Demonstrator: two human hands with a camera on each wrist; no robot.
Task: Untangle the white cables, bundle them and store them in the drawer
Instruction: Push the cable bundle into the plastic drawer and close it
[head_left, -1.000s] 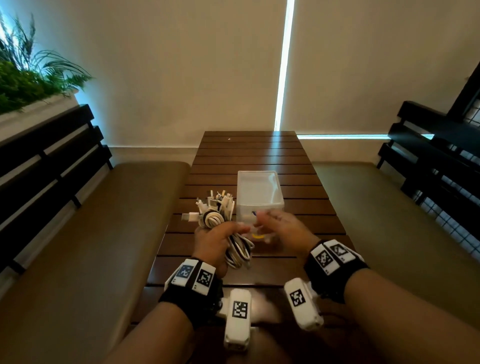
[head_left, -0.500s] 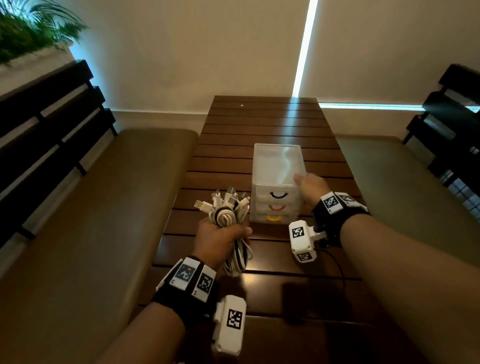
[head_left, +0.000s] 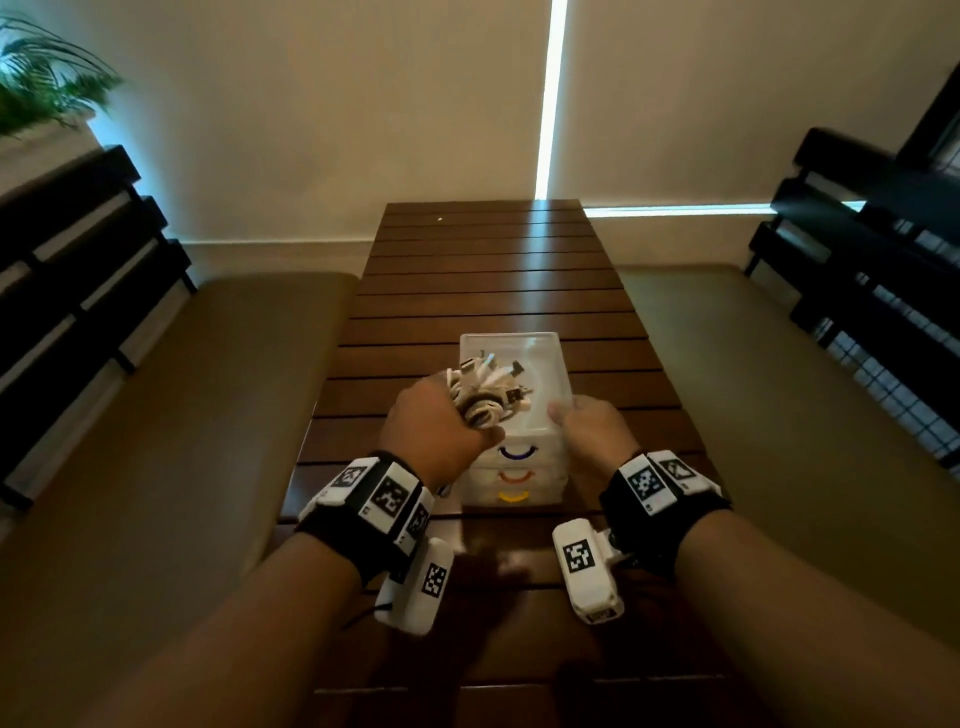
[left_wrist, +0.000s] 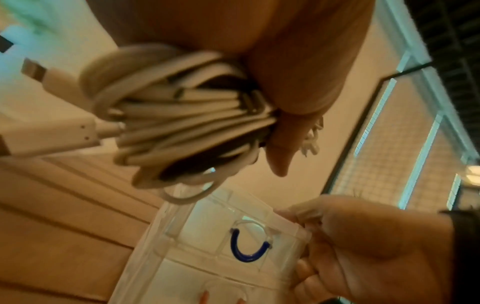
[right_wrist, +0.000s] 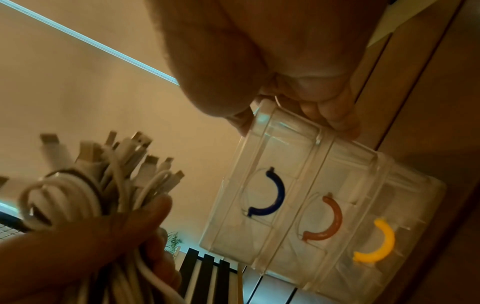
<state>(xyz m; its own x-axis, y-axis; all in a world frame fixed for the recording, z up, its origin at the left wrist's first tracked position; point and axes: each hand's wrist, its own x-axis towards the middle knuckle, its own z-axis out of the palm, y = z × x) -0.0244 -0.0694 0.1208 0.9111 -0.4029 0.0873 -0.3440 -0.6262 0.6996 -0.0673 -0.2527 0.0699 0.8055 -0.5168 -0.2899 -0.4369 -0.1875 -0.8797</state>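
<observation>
My left hand (head_left: 445, 427) grips a coiled bundle of white cables (head_left: 485, 396), with the plugs sticking out toward the far side. It holds the bundle over the front top edge of a clear three-drawer unit (head_left: 540, 351) on the wooden table. In the left wrist view the cable bundle (left_wrist: 171, 123) hangs just above the top drawer's blue handle (left_wrist: 248, 251). My right hand (head_left: 577, 417) grips the unit's top right front corner, thumb on top. In the right wrist view the drawer unit (right_wrist: 306, 164) shows blue, orange and yellow handles, and all drawers look closed.
The slatted wooden table (head_left: 493, 270) runs away from me to the wall. Padded benches (head_left: 171, 415) with dark slatted backs flank it on both sides. A plant (head_left: 47, 88) stands at the far left.
My left hand has lifted the cable bundle from the left of the drawer unit to above its front top. My right hand has shifted along the unit's right side toward the front corner.
</observation>
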